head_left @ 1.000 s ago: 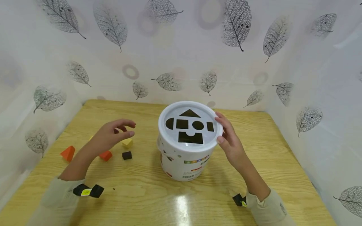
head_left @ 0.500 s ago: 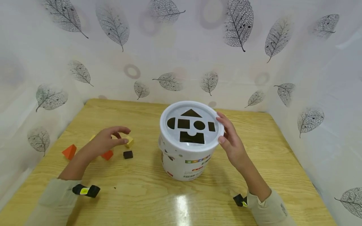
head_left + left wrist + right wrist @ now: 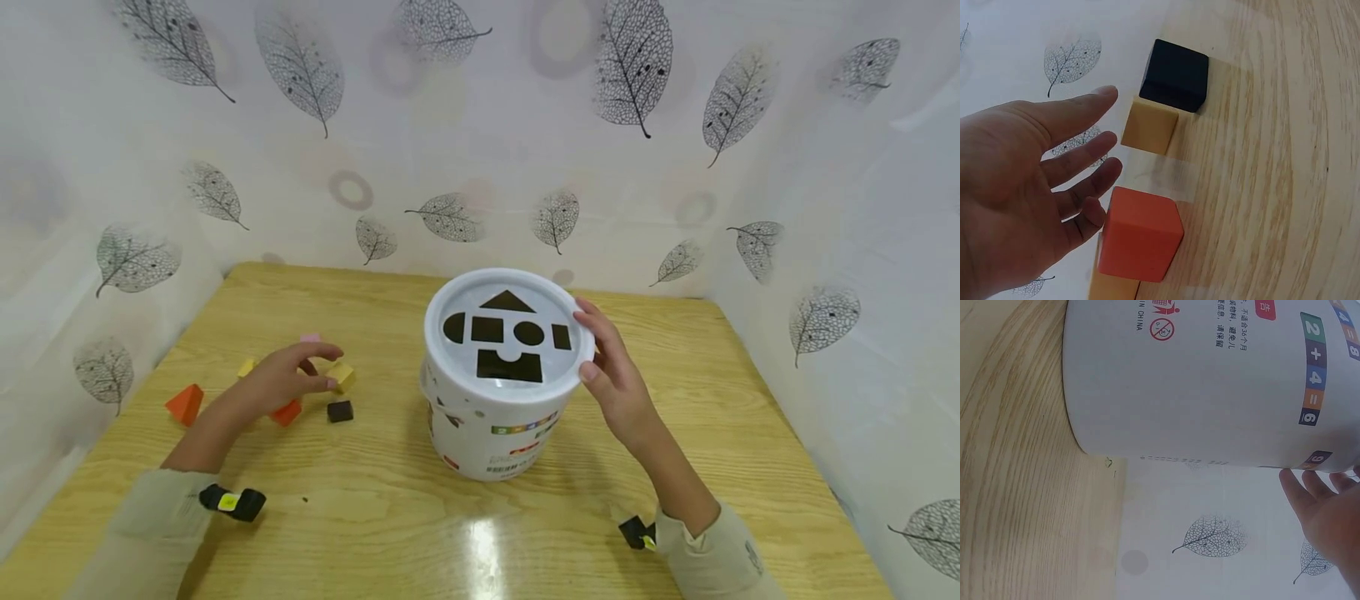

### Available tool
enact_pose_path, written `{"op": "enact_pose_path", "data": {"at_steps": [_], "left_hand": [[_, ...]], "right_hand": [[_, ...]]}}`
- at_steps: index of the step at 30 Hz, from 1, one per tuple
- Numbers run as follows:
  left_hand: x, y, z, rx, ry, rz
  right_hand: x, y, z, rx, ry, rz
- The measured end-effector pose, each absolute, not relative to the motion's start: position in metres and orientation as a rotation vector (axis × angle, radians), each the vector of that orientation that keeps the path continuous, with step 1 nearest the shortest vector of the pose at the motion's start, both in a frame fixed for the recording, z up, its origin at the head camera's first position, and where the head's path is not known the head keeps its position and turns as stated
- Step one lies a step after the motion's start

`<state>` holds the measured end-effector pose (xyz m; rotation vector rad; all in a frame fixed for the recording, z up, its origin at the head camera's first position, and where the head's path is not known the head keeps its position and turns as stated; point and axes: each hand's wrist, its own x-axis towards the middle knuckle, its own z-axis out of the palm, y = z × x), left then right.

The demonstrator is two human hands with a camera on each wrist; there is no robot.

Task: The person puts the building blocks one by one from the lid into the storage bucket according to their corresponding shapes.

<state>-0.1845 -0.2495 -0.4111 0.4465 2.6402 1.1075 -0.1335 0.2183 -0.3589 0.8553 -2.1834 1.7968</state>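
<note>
A white bucket (image 3: 491, 433) stands upright on the table, its lid (image 3: 459, 367) cut with several shaped holes. My right hand (image 3: 618, 387) rests against the right rim, thumb at the front and fingers farther back; the right wrist view shows fairly straight fingertips touching the bucket's side. On the left, my left hand (image 3: 281, 382) hovers with parted, slightly bent fingers beside a yellow block (image 3: 344, 377). In the left wrist view a gap separates the hand from that block. A black block (image 3: 340, 411) lies nearer me, and an orange-red block (image 3: 286, 413) is partly hidden beneath the hand.
An orange triangular block (image 3: 185, 405) lies left of my left forearm. Another yellow block (image 3: 246, 367) and a pink block (image 3: 310, 337) sit behind the left hand. Leaf-patterned sheeting (image 3: 480, 150) encloses the wooden table (image 3: 390, 533) at the back and sides.
My left hand has moved left and lower, closer to the blocks. The pink block and the rear yellow one show more now. My right hand stays on the bucket.
</note>
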Motion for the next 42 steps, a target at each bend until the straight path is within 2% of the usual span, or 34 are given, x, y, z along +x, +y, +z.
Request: {"op": "enact_pose_path", "data": {"at_steps": [42], "left_hand": [[-0.191,-0.243,-0.420,0.465,2.654,0.984]], "right_hand": [[-0.134,0.218,-0.360,0.880,-2.158,1.778]]}}
